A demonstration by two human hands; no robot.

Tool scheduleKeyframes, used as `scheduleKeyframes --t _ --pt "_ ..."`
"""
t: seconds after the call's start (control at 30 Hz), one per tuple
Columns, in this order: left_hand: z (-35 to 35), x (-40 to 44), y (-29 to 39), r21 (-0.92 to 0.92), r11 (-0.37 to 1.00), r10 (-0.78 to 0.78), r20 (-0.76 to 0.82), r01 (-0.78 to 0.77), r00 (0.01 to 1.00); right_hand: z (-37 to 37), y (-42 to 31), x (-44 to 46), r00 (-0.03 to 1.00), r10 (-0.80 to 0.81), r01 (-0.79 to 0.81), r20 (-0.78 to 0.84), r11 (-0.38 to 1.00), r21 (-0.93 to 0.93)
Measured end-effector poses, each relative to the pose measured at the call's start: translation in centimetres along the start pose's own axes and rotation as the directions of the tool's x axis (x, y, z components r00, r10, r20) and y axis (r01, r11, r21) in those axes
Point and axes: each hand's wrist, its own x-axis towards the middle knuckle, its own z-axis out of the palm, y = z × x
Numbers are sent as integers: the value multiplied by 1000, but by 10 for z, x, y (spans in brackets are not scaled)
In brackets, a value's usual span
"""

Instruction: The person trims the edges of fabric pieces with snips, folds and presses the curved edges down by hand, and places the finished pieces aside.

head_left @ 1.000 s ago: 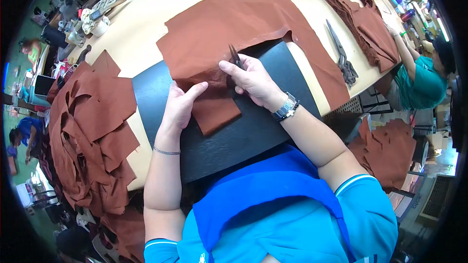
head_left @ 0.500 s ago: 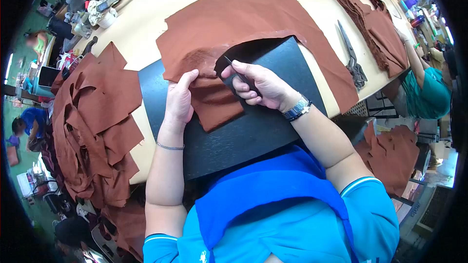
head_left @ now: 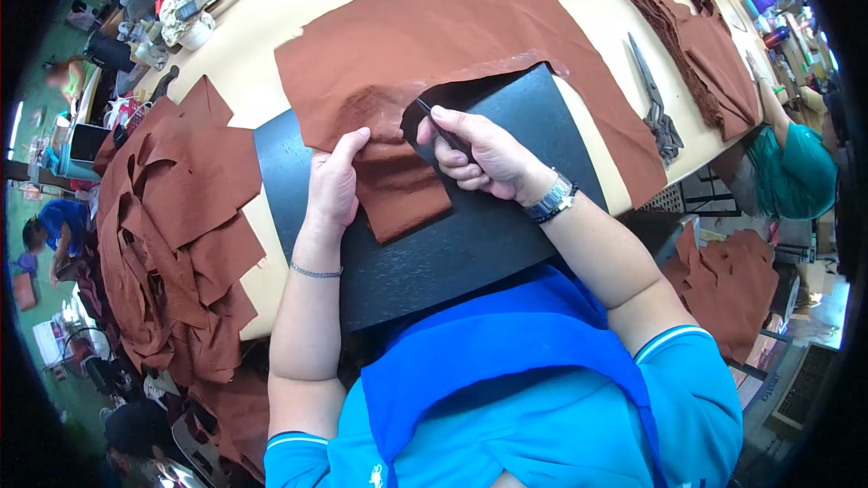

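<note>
Head camera, looking down: a large reddish-brown sheet of thin, leather-like material [head_left: 452, 23] lies across a cream tabletop [head_left: 249, 45], its near part folded over a smooth black board [head_left: 434, 262]. The left hand [head_left: 333, 185] pinches the sheet's near left edge, thumb on top, the other fingers mostly hidden. The right hand [head_left: 479, 155] is closed around a small, dark, pointed tool [head_left: 424, 107], its tip by the sheet's curved inner edge; whether they touch is unclear. To the left is a loose heap of reddish-brown pieces [head_left: 181, 208]. On the right, large metal scissors with wrapped handles [head_left: 646, 77] lie between the sheet and a rumpled brown stack [head_left: 701, 54]. A co-worker's teal sleeve [head_left: 797, 172] shows at far right.
</note>
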Motion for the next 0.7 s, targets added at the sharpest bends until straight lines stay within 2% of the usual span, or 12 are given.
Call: scheduleKeyframes --t 0.07,0.2,0.3,0.47,0.7 --pt "1 0 -1 33 999 45 -39 -43 998 1 -1 0 1000 26 -26 -1 999 31" --pt "9 -4 1 77 994 84 -53 -80 995 1 1 4 1000 -21 21 -2 1000 8" --pt "-2 2 -3 47 998 42 0 -42 999 0 3 3 999 -38 38 -2 999 2" --pt "-3 2 -2 39 997 70 -35 -68 997 4 0 3 1000 0 0 -23 1000 3" --pt "6 -2 0 84 993 85 -42 -81 995 2 1 7 999 -52 51 -15 998 -38"
